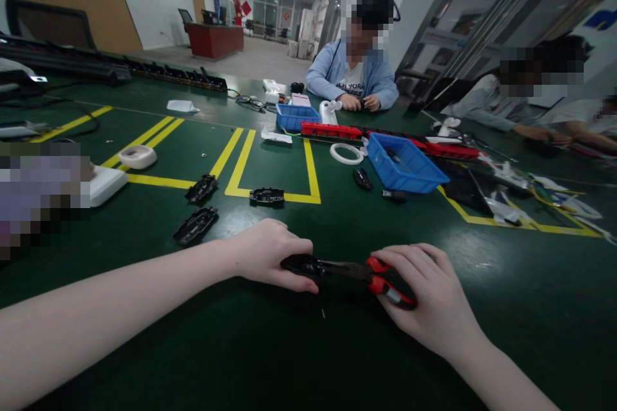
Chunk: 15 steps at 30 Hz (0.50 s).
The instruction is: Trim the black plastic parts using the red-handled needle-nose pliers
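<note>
R hand (430,286) o/ tbl (270,359), lit rm (274,59)

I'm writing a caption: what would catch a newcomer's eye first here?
The red-handled pliers in the right hand, lower middle, would probably strike first, pointing at the black part in the left hand. Beyond, the larger blue bin sits right of centre on the green table.

One pair of pliers (362,271), two bins (402,176) (289,122), two tape rolls (348,161) (150,159)
</note>
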Motion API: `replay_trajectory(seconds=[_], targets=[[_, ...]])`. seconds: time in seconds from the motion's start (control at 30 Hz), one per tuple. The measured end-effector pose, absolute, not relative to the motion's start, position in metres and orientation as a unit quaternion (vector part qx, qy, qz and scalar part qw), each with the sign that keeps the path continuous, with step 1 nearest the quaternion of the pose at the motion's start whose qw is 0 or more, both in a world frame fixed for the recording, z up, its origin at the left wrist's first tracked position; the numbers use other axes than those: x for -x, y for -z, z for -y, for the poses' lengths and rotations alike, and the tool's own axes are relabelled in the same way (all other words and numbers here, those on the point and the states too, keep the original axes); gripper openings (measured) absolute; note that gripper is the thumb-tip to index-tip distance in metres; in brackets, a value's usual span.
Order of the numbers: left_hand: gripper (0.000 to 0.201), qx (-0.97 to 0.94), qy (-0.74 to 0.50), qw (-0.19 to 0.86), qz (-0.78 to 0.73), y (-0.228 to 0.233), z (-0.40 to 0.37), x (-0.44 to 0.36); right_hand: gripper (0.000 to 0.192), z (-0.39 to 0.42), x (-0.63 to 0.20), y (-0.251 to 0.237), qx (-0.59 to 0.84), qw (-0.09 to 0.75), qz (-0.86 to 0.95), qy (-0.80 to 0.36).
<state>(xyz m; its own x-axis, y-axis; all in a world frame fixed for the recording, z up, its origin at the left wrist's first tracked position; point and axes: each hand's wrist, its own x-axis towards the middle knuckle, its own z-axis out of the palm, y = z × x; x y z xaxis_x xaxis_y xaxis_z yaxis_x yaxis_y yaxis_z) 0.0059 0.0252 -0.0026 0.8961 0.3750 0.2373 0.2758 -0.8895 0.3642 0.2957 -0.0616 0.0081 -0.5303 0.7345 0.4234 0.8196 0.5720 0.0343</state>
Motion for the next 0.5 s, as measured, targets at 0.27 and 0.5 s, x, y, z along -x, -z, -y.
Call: replay_trajectory(seconds=[0.27, 0.5], targets=[[0.047, -0.958, -0.162, 0.163, -0.171, 0.0020, -0.0263, -0.0058, 0.031, 0.0633, -0.2969, -0.0069, 0.446, 0.185, 0.867, 0.125], [0.048, -0.964, -0.153, 0.145, -0.161, 0.0019, -0.0264, -0.0048, 0.033, 0.0642, -0.2961, -0.0048, 0.447, 0.182, 0.867, 0.124]])
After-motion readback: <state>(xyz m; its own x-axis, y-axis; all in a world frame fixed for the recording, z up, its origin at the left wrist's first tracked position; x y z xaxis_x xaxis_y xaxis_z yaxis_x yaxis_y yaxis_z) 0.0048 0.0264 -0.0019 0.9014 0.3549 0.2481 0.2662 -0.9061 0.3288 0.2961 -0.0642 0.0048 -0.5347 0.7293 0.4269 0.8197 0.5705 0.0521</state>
